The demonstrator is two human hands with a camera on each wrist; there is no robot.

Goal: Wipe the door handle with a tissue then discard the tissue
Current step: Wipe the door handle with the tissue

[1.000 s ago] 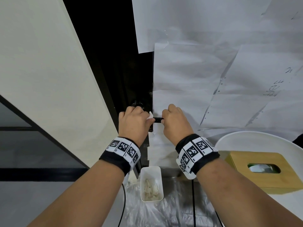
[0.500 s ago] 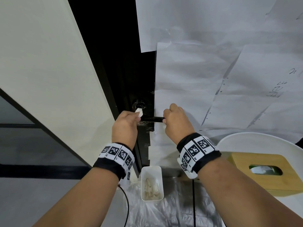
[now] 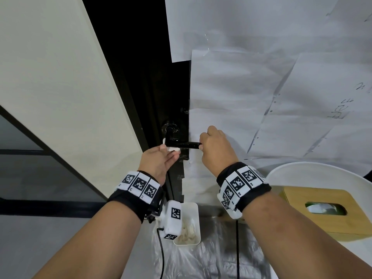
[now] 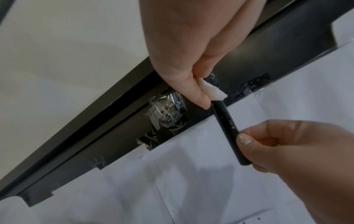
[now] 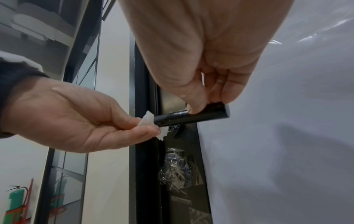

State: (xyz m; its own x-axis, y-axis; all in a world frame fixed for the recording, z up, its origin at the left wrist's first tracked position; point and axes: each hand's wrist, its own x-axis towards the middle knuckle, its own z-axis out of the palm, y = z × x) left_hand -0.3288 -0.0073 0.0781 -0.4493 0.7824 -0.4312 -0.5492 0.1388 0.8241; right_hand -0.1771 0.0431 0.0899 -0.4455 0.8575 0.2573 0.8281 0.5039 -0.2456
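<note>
Left hand [image 3: 161,159] pinches a small folded white tissue [image 3: 170,147] between thumb and fingers and presses it against the inner end of the black door handle [image 3: 186,144], close to its pivot on the dark door edge; right hand [image 3: 216,147] grips the handle's free end, thumb on top and fingers curled beneath; only the head view takes in the white bin [image 3: 189,224] of crumpled tissues below and the wooden tissue box [image 3: 322,210] on a white round table [image 3: 314,170] to the right; the left wrist view [image 4: 214,91] shows the tissue as a thick compact wad; the right wrist view [image 5: 151,121] shows it wrapping round the bar, which is a round, glossy rod with faint smears.
</note>
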